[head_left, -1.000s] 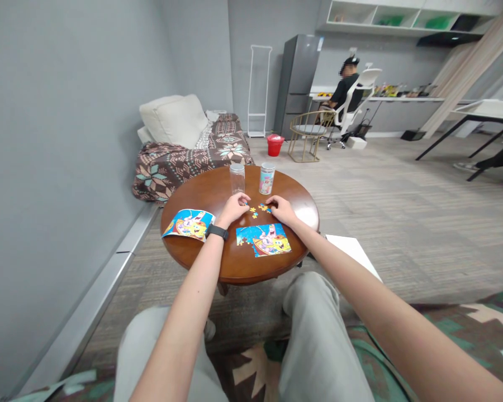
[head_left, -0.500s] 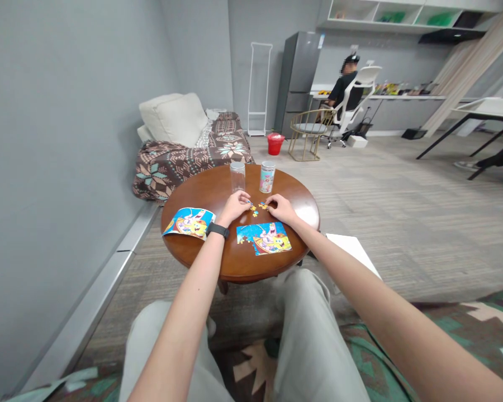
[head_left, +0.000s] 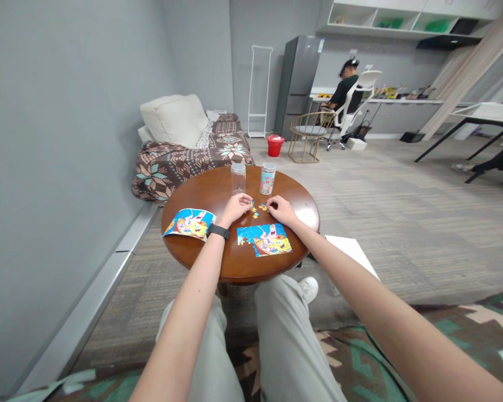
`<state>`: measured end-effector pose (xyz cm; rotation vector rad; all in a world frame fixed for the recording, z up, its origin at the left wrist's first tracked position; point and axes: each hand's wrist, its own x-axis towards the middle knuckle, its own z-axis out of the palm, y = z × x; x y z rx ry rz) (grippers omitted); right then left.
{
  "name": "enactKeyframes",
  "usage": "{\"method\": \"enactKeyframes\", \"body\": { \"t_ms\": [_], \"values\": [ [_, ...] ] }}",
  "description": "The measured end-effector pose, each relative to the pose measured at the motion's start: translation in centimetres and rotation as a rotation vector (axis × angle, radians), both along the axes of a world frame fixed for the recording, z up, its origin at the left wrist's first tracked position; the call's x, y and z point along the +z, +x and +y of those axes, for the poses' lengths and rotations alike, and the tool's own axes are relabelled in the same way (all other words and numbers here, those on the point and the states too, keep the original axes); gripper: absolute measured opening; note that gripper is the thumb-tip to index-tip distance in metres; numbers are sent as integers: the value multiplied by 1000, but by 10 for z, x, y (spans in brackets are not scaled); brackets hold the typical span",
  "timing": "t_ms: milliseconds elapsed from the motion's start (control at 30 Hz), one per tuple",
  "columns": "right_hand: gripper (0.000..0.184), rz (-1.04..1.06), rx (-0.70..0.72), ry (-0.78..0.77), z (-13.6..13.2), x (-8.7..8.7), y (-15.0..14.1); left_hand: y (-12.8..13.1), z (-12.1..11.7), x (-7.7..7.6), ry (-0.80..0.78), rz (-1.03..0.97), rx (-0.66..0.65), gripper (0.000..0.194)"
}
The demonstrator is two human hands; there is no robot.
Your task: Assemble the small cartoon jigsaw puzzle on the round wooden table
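"Are the left hand (head_left: 238, 207) and right hand (head_left: 281, 211) holding anything?"

"Can't tell, or how open. Fingers are bending. Loose pieces (head_left: 255, 215) are lying between them, the puzzle (head_left: 270, 240) on their near side."

Prob. a lounge w/ kitchenette, home or office unclear: patterned throw (head_left: 171, 167) covering sofa, lg. cushion (head_left: 174, 120) resting on it, grey fridge (head_left: 302, 72) standing by wall, counter (head_left: 402, 101) holding assorted items, open shelves (head_left: 392, 19) hanging above, person (head_left: 347, 86) sitting in white office chair (head_left: 362, 92).
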<state>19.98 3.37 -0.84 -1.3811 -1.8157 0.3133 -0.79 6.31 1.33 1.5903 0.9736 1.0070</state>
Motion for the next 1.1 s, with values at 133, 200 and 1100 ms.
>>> {"method": "enactKeyframes", "body": {
  "t_ms": [133, 200, 1100],
  "values": [
    [10, 16, -6, -5, -1, 1, -1, 0, 3, -4, 29, -4, -5, 26],
    [10, 22, -9, -10, 0, 1, -1, 0, 4, -4, 50, -1, -3, 27],
    [9, 39, -22, -25, 0, -1, -1, 2, -7, 3, -108, -103, -31, 25]
  ]
}}
